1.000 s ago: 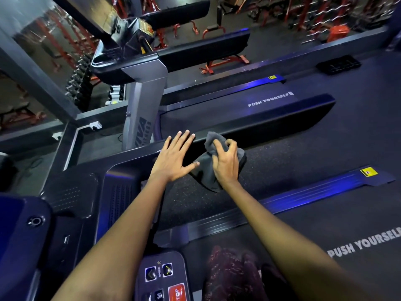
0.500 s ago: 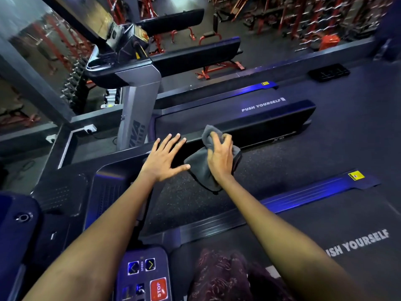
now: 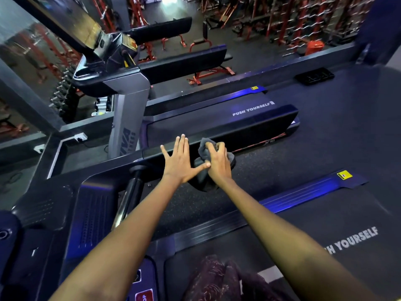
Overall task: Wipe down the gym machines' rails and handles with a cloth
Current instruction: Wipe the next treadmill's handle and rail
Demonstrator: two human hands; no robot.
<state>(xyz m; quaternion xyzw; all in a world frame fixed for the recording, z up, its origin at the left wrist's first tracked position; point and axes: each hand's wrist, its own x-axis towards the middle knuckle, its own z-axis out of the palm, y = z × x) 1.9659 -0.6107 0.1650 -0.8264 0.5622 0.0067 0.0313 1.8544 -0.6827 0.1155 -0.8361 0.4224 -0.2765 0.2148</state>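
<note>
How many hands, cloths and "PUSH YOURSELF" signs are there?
Hands: 2, the left hand flat on the black handrail and the right hand gripping the cloth
Grey cloths: 1
"PUSH YOURSELF" signs: 2, one far, one near and partly hidden
Total: 5

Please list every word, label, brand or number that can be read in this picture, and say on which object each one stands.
"PUSH YOURSELF" on the next treadmill's belt.
"H YOURSELF", its start hidden by the arm, on the near treadmill's belt.
"X-10", faint, on the side of the handrail.
"OP" on the red button, cut off by the frame.
Partly hidden brand letters on the grey upright: unreadable.
Yellow stickers: too small.
</note>
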